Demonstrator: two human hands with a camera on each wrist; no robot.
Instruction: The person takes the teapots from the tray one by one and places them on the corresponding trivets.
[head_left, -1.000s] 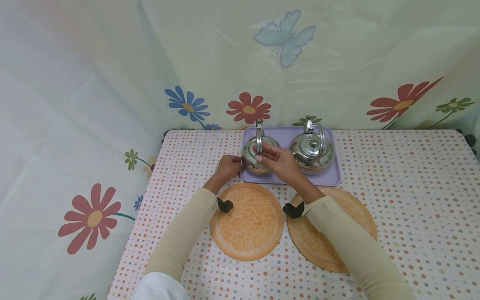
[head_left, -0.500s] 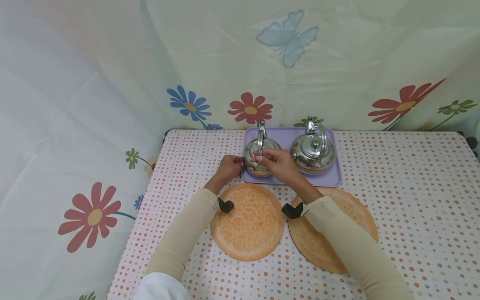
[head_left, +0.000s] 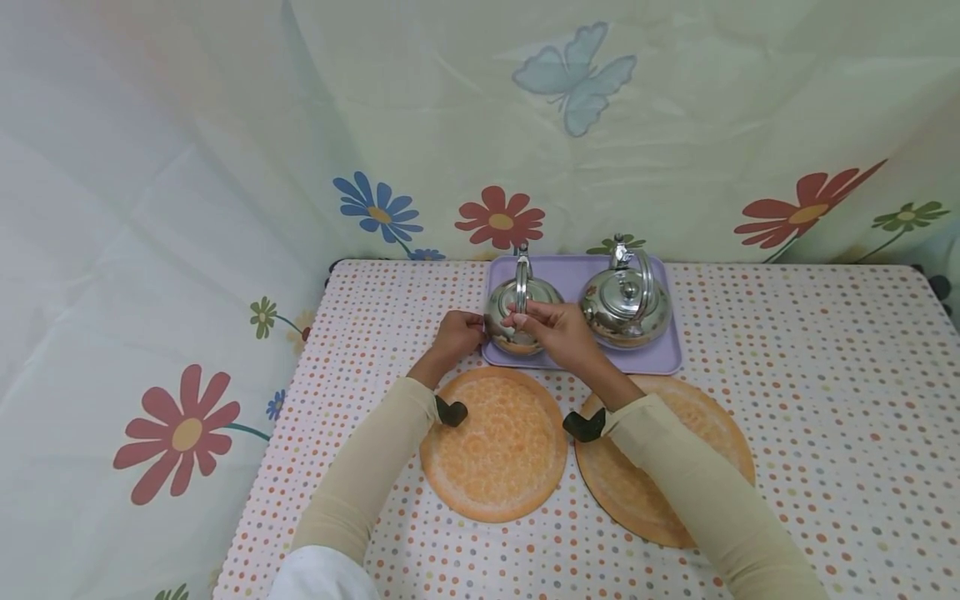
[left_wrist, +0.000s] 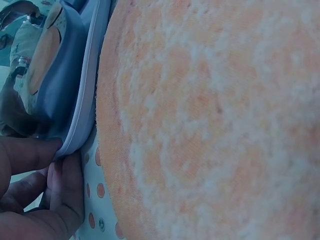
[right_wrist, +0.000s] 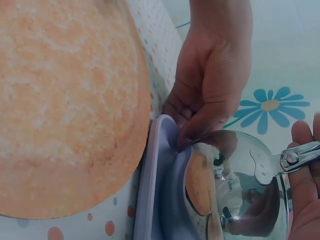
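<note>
Steadying seems the present step: the left hand [head_left: 459,333] pinches the purple tray [head_left: 566,266], the right hand [head_left: 562,332] holds the handle [head_left: 521,282] of the left kettle [head_left: 500,310] standing there; lifting would require careful balance.

The kettle [head_left: 501,310] is a round, mirror-shiny metal one sitting upright on the left side of a pale purple rectangular tray [head_left: 570,267], spout facing away, with the right hand [head_left: 564,330] holding its raised, arched handle [head_left: 521,282]. Tray's at the table's [head_left: 795,375] back edge, left hand [head_left: 458,335] pinching its rim by the near left corner.
</note>
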